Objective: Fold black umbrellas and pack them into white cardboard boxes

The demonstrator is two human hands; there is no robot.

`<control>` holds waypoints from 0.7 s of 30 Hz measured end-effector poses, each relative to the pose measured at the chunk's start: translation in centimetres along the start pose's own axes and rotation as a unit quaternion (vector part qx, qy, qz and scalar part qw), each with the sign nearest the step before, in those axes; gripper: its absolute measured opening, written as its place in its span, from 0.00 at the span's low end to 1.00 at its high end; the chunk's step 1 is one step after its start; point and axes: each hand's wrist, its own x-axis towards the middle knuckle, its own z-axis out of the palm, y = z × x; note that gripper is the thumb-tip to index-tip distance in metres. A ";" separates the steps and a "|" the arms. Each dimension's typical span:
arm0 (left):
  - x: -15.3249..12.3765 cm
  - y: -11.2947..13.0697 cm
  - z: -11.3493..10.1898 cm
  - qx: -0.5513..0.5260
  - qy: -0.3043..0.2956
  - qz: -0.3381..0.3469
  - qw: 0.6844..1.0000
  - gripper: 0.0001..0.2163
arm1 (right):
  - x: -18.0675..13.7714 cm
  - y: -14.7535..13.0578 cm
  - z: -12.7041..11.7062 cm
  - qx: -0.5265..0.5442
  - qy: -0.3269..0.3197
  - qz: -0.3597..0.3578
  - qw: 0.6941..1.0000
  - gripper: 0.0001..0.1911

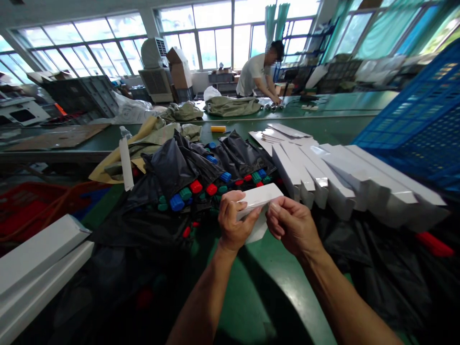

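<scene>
A narrow white cardboard box [264,194] is held up in front of me over the green table [266,282]. My left hand [233,218] wraps round its left end, thumb on the near side and fingers over the top. At the box's right end is my right hand [291,223], its fingers curled and pinched against the edge. A white flap hangs below the box between the hands. Just beyond lie black plastic bags [172,163] with red, blue and green plastic ends [196,187] poking out.
Open white boxes [323,172] lie in a row at the right, near a blue plastic crate [424,120]. More white boxes [39,254] are at the left, below a red crate [32,206]. Across the tables a person [257,74] bends over small parts. A yellow roll [218,129] lies behind the bags.
</scene>
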 end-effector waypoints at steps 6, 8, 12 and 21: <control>0.7 0.4 0.4 0.003 -0.005 -0.003 1.000 0.06 | 0.1 -0.2 0.5 -0.017 0.044 0.026 0.999 0.17; 0.9 0.6 0.5 0.010 0.005 -0.011 1.000 0.06 | 0.2 -0.2 0.7 -0.019 0.058 0.029 0.998 0.18; 1.0 0.7 0.7 0.008 0.015 -0.014 1.000 0.06 | 0.4 -0.3 1.1 -0.022 0.072 0.037 0.996 0.20; 0.9 0.5 0.6 0.007 0.009 -0.016 1.000 0.05 | 0.7 -1.0 1.8 -0.059 0.102 0.071 0.991 0.23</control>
